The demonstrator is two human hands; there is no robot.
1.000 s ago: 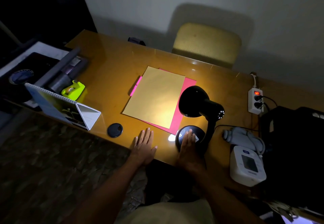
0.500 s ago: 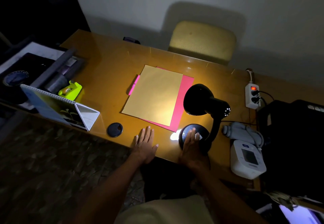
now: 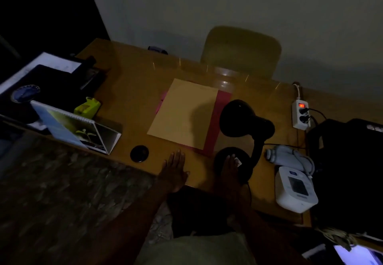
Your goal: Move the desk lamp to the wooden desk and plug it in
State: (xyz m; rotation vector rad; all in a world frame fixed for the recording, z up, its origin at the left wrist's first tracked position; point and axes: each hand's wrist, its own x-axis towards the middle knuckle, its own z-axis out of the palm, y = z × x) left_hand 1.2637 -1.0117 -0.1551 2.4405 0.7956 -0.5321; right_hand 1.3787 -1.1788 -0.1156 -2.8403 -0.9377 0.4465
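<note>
A black desk lamp (image 3: 246, 119) stands on the wooden desk (image 3: 132, 99), unlit, its shade facing the papers. My right hand (image 3: 230, 169) lies flat on the lamp's round base (image 3: 244, 161), fingers by a small white switch. My left hand (image 3: 175, 171) rests palm down on the desk's near edge, fingers apart, holding nothing. The lamp's black cord (image 3: 279, 145) runs right toward a white power strip (image 3: 301, 114) whose red switch glows and which has two black plugs in it.
A tan sheet over a pink one (image 3: 184, 115) lies mid-desk. A standing calendar (image 3: 76, 128), green tape dispenser (image 3: 87, 107) and black round disc (image 3: 139, 153) are at left. A white blood pressure monitor (image 3: 295, 190) with its cuff sits right, a chair (image 3: 240, 51) behind.
The lamp's light has gone out and the whole scene has darkened. Both hands stay where they were, the right on the base.
</note>
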